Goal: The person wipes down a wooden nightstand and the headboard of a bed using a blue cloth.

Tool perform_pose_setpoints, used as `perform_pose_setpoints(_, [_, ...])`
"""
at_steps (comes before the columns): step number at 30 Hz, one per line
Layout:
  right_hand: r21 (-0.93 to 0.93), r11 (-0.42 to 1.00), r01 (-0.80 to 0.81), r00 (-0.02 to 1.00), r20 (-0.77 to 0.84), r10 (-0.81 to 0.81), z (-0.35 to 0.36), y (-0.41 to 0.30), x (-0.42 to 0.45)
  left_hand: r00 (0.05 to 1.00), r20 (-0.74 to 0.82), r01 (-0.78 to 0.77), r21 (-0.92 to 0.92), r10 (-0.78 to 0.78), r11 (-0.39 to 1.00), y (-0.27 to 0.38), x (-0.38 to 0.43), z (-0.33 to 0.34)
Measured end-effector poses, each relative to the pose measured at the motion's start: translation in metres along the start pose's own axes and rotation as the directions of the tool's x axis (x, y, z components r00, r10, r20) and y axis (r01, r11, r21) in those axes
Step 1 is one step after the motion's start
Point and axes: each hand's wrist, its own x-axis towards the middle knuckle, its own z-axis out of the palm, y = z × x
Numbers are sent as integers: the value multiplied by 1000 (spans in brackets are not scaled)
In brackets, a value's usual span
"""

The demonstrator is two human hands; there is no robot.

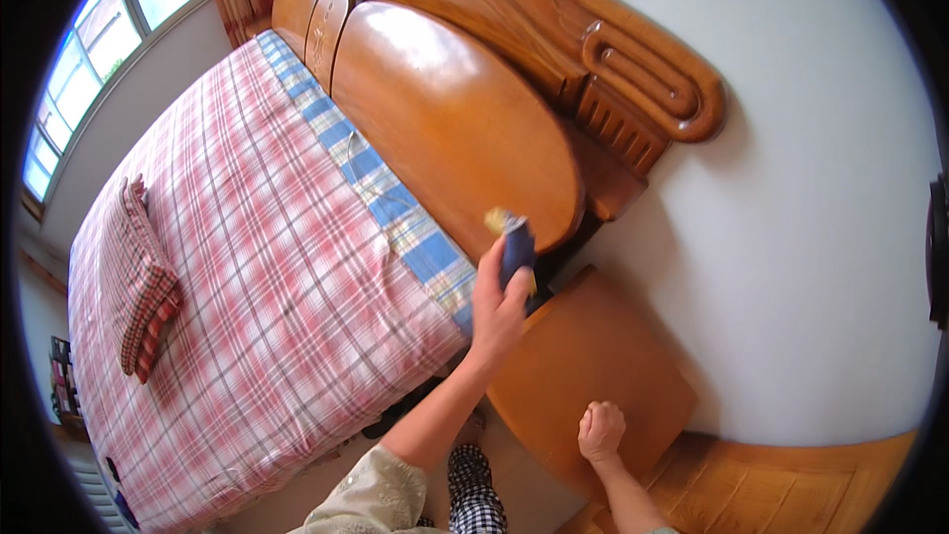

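Note:
My left hand (500, 308) is shut on a dark blue object (517, 256), perhaps a can or bottle, blurred by motion. A yellowish blurred patch shows at its top end. The hand is raised near the corner of the bed and the lower end of the polished wooden headboard (452, 119). My right hand (601, 430) is a closed fist over the wooden bedside table (593, 356); nothing shows in it, and whether it touches the top I cannot tell.
The bed bears a pink plaid sheet (245, 237) with a blue plaid strip (415, 230) along the headboard. A folded checked cloth (141, 282) lies on its far side. A white wall (801, 237) rises at the right. Wooden drawers or panels (771, 482) show below it.

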Motion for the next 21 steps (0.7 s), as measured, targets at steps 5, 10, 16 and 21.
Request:
perform_pose_setpoints(5, [44, 999, -31, 998, 60, 28, 3, -7, -2, 784, 341, -612, 570, 519, 549, -1, 107, 56])
perform_pose_setpoints(10, [20, 999, -45, 995, 86, 43, -3, 0, -1, 682, 342, -694, 582, 646, 424, -7, 202, 65])
perform_pose_setpoints(16, [46, 997, -54, 994, 97, 50, 2, -6, 1, 739, 55, -514, 689, 671, 510, -11, 293, 39])
perform_pose_setpoints(21, [55, 994, -98, 987, 130, 90, -8, 0, 11, 740, 448, -672, 506, 501, 540, -5, 151, 70])
